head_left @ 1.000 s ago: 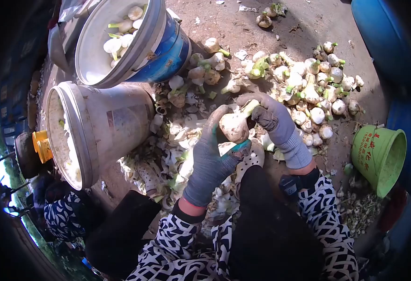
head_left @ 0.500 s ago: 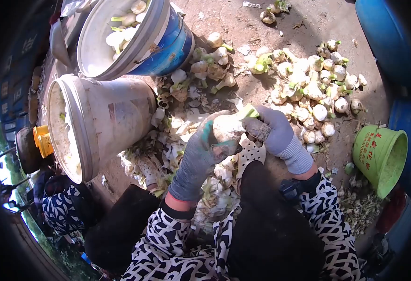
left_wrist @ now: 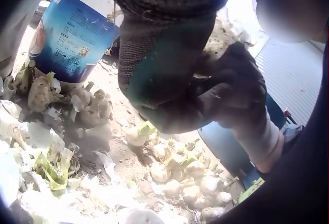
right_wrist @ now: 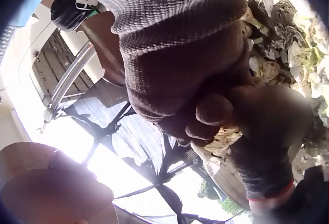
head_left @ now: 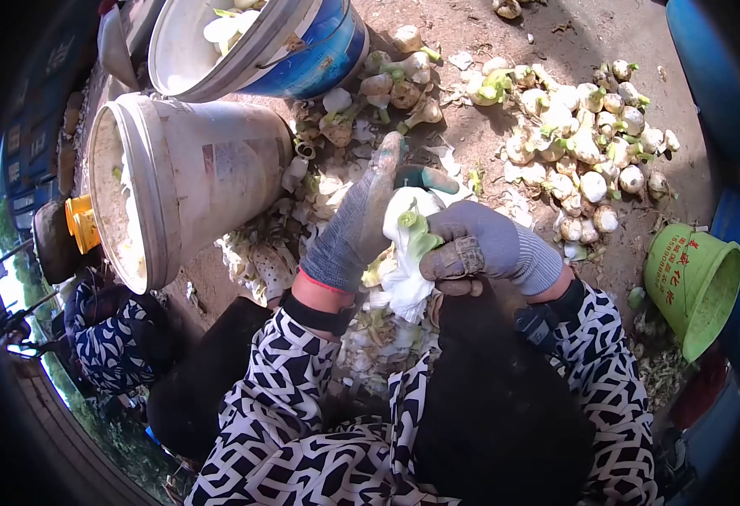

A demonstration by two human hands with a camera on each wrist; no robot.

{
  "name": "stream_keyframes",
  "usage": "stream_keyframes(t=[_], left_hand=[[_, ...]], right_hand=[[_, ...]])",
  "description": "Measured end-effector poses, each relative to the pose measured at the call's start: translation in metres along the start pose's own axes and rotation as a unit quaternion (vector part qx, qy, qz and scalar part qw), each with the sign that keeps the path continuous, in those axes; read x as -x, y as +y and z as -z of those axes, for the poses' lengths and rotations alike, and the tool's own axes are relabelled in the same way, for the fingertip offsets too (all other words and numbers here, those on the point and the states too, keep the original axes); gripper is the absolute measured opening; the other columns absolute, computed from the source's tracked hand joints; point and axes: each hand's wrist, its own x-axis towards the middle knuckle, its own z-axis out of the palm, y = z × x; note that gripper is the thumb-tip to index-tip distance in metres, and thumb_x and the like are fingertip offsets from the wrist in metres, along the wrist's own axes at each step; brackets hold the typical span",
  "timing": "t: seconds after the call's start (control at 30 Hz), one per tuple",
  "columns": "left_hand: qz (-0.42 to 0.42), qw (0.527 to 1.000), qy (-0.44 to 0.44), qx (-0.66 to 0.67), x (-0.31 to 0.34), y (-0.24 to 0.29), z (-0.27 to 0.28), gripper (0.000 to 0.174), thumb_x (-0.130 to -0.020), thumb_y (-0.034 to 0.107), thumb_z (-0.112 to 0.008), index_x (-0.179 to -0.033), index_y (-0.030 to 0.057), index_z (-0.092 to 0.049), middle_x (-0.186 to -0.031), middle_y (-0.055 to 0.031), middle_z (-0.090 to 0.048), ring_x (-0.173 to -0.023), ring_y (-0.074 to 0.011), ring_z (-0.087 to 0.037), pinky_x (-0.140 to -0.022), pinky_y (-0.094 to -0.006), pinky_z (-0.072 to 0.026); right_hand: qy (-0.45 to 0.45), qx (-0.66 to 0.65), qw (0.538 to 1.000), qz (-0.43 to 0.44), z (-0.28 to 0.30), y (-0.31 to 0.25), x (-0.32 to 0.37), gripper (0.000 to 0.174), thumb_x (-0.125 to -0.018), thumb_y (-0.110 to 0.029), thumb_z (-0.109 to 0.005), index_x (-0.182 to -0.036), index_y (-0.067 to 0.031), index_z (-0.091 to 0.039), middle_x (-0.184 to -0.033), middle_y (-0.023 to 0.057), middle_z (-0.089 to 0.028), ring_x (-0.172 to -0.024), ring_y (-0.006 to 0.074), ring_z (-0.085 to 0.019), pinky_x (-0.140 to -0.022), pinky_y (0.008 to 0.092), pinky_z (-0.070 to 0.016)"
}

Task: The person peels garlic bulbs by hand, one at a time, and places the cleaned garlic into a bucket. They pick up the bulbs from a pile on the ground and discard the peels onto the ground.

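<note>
In the head view, a white garlic bulb (head_left: 412,205) with a short green stem is between both gloved hands, over the person's lap. My left hand (head_left: 355,219) grips the bulb from the left, its thumb raised and its teal-stained fingertips round the far side. My right hand (head_left: 481,244) is curled beside the stem and pinches the bulb's outer skin. A pale strip of skin (head_left: 407,288) hangs down below the stem. In both wrist views the gloves are dark and hide most of the bulb.
Unpeeled garlic (head_left: 589,160) lies piled on the ground to the right. Two buckets stand left, a white one (head_left: 218,181) and a blue one (head_left: 328,55) with pale bulbs in it. A green bucket (head_left: 682,278) stands right. Peeled skins (head_left: 378,346) litter the ground between the feet.
The bulb has been turned so its stem points toward the body, and a skin strip now hangs loose. The right hand has come lower and nearer the body; the view has tilted down.
</note>
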Motion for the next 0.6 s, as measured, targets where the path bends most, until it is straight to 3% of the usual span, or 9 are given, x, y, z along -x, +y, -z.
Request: stream_keyframes(t=[0.03,0.17,0.23,0.33,0.37,0.43,0.5,0.53,0.6], left_hand=[[0.242,0.921,-0.083,0.294,-0.012,0.016,-0.001,0.079,-0.095,0.066,-0.028,-0.104,-0.0045,-0.063,-0.078,-0.0095,-0.066,-0.065,-0.0135,-0.063,-0.061,-0.0229,-0.0514],[0.095,0.929,0.151,0.325,-0.012,0.012,-0.015,0.069,-0.096,0.061,-0.035,-0.112,-0.0022,-0.059,-0.088,-0.0112,-0.065,-0.074,-0.0164,-0.063,-0.069,-0.0286,-0.0537],[-0.089,0.969,0.117,0.197,0.014,0.010,-0.030,0.055,-0.100,0.047,-0.042,-0.124,-0.0011,-0.052,-0.102,-0.0099,-0.059,-0.090,-0.0166,-0.061,-0.080,-0.0304,-0.0520],[-0.101,0.990,0.082,-0.059,0.033,0.010,-0.030,0.026,-0.097,0.015,-0.053,-0.120,0.0015,-0.054,-0.100,-0.0071,-0.060,-0.092,-0.0142,-0.060,-0.081,-0.0289,-0.0514],[0.016,0.996,0.074,0.037,0.035,0.018,-0.025,0.029,-0.098,0.019,-0.053,-0.122,0.0036,-0.056,-0.110,-0.0106,-0.061,-0.101,-0.0228,-0.061,-0.088,-0.0329,-0.0495],[0.125,0.845,0.073,0.515,0.021,-0.004,-0.025,0.027,-0.096,0.020,-0.054,-0.119,0.0064,-0.058,-0.108,-0.0111,-0.063,-0.099,-0.0232,-0.061,-0.086,-0.0342,-0.0505],[0.007,0.761,-0.071,0.645,0.013,-0.003,-0.022,0.026,-0.095,0.029,-0.054,-0.109,0.0075,-0.060,-0.110,-0.0113,-0.064,-0.108,-0.0268,-0.059,-0.098,-0.0385,-0.0473],[0.035,0.735,-0.027,0.677,0.012,-0.002,-0.016,0.026,-0.095,0.029,-0.054,-0.108,0.0077,-0.060,-0.113,-0.0111,-0.064,-0.112,-0.0287,-0.057,-0.101,-0.0429,-0.0439],[0.024,0.713,0.026,0.701,0.013,0.004,-0.008,0.026,-0.093,0.027,-0.055,-0.109,0.0078,-0.061,-0.120,-0.0111,-0.062,-0.122,-0.0328,-0.052,-0.106,-0.0563,-0.0354]], right_hand=[[-0.023,-0.017,1.000,0.005,0.002,0.011,-0.003,0.015,-0.088,-0.012,-0.062,-0.083,0.0019,-0.060,-0.053,0.0038,-0.052,-0.040,0.0095,-0.047,-0.038,0.0243,-0.0357],[-0.023,-0.272,0.955,0.114,0.021,0.027,-0.012,0.026,-0.085,-0.011,-0.062,-0.106,0.0045,-0.060,-0.070,0.0082,-0.062,-0.051,0.0136,-0.055,-0.046,0.0257,-0.0435],[-0.078,-0.278,0.948,0.132,0.027,0.021,-0.008,0.024,-0.085,-0.012,-0.063,-0.104,0.0033,-0.062,-0.082,0.0063,-0.065,-0.069,0.0131,-0.061,-0.062,0.0245,-0.0489],[0.008,-0.165,0.973,0.164,0.030,0.051,-0.022,0.030,-0.084,-0.013,-0.066,-0.109,0.0017,-0.062,-0.096,0.0032,-0.067,-0.088,0.0119,-0.062,-0.081,0.0263,-0.0493],[0.011,-0.172,0.971,0.167,0.026,0.050,-0.023,0.037,-0.081,-0.015,-0.067,-0.113,0.0033,-0.061,-0.101,0.0073,-0.067,-0.092,0.0152,-0.064,-0.086,0.0291,-0.0494],[-0.003,-0.266,0.945,0.191,0.023,0.044,-0.021,0.043,-0.080,-0.017,-0.067,-0.115,0.0058,-0.060,-0.106,0.0127,-0.067,-0.097,0.0202,-0.065,-0.090,0.0318,-0.0491],[-0.003,-0.273,0.938,0.214,0.028,0.042,0.002,0.051,-0.076,-0.017,-0.070,-0.116,0.0115,-0.057,-0.112,0.0203,-0.064,-0.103,0.0278,-0.064,-0.094,0.0391,-0.0493],[-0.035,-0.084,0.914,0.396,0.054,0.076,-0.004,0.056,-0.074,-0.019,-0.071,-0.116,0.0149,-0.055,-0.111,0.0224,-0.064,-0.101,0.0291,-0.064,-0.090,0.0419,-0.0513],[-0.036,-0.049,0.946,0.318,0.053,0.063,0.004,0.054,-0.076,-0.021,-0.070,-0.115,0.0124,-0.056,-0.108,0.0214,-0.065,-0.099,0.0293,-0.065,-0.088,0.0416,-0.0518]])
